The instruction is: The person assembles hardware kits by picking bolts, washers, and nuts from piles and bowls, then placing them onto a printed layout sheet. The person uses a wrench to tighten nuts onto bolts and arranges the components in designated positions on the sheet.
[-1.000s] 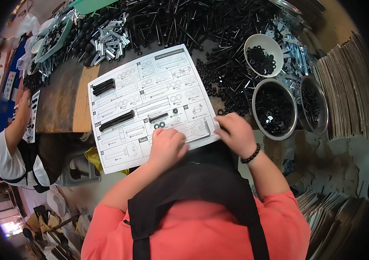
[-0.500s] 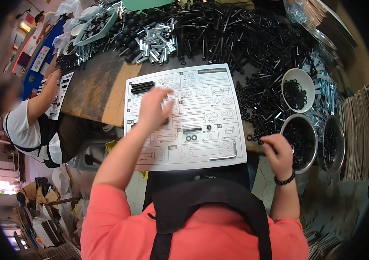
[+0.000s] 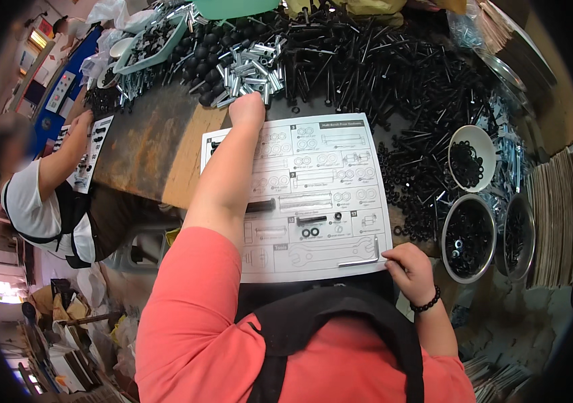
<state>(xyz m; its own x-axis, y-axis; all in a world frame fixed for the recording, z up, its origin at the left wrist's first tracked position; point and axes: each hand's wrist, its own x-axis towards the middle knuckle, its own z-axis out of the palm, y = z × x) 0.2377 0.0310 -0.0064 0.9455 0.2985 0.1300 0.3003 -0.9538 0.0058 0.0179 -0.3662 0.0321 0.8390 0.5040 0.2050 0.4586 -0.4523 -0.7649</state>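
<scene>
Left hand extended to far edge of printed parts sheet, knuckles up, fingers curled down at the border of the silver bolt pile; whether anything is pinched cannot be told, fingertips hidden under the hand. Right hand resting at near right corner of the sheet, fingers loosely bent, thumb touching the paper edge, nothing visibly held; black bead bracelet on the wrist. Laid out on the sheet: black rod, short black bolt, two black washers, small black nut, silver hex key just beside the right hand. Beyond the sheet: dense heap of black screws. To the right: white bowl and steel bowl, both holding black fasteners. Risks, as judged: left forearm lying across the sheet, liable to drag the rod or washers off their printed outlines on withdrawal; sheet free to slide on the wooden bench if the right hand lifts; loose screws at the sheet's edge prone to rolling onto it and mixing with the sorted pieces. Second person at a similar sheet at far left, well apart.
</scene>
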